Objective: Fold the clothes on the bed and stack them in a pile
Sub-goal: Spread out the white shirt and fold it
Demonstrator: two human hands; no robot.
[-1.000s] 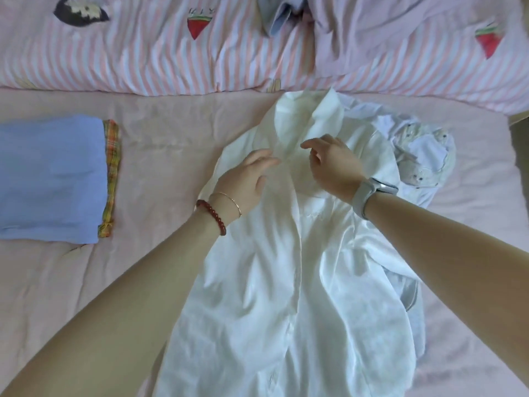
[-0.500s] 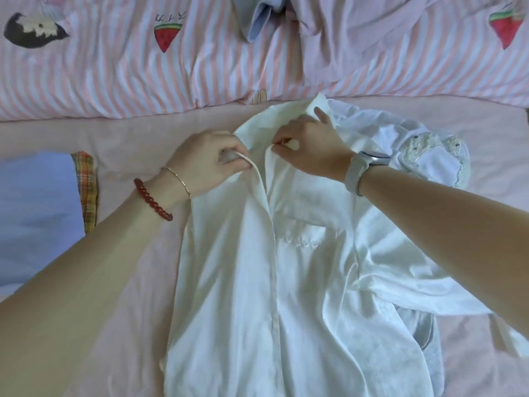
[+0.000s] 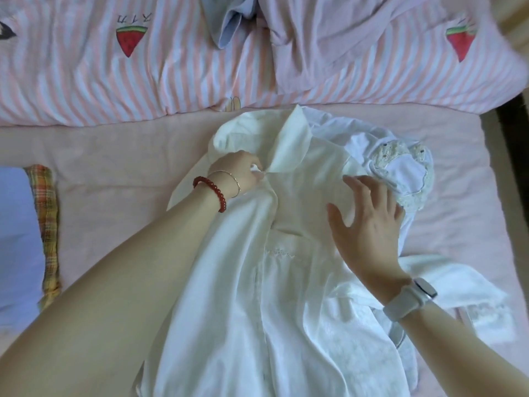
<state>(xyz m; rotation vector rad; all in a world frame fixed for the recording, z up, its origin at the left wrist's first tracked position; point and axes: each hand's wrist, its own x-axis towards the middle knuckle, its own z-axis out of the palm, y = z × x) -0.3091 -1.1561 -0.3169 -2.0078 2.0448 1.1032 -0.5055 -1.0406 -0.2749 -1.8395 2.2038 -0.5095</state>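
Lying lengthwise, white shirt points collar toward striped quilt.

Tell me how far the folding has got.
Done: a folded blue garment lies on a plaid one at the left. In hand: the white shirt, left hand pinching near its collar, right hand flat on it. Left: the lace-trimmed white garment underneath.

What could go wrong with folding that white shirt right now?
The white shirt lies partly over a lacy white garment, so the two might get folded together. Its sleeve is bunched out to the side and may crease if it is folded that way. The left hand pinches cloth just under the collar while the right hand lies flat; a pull could skew the front.
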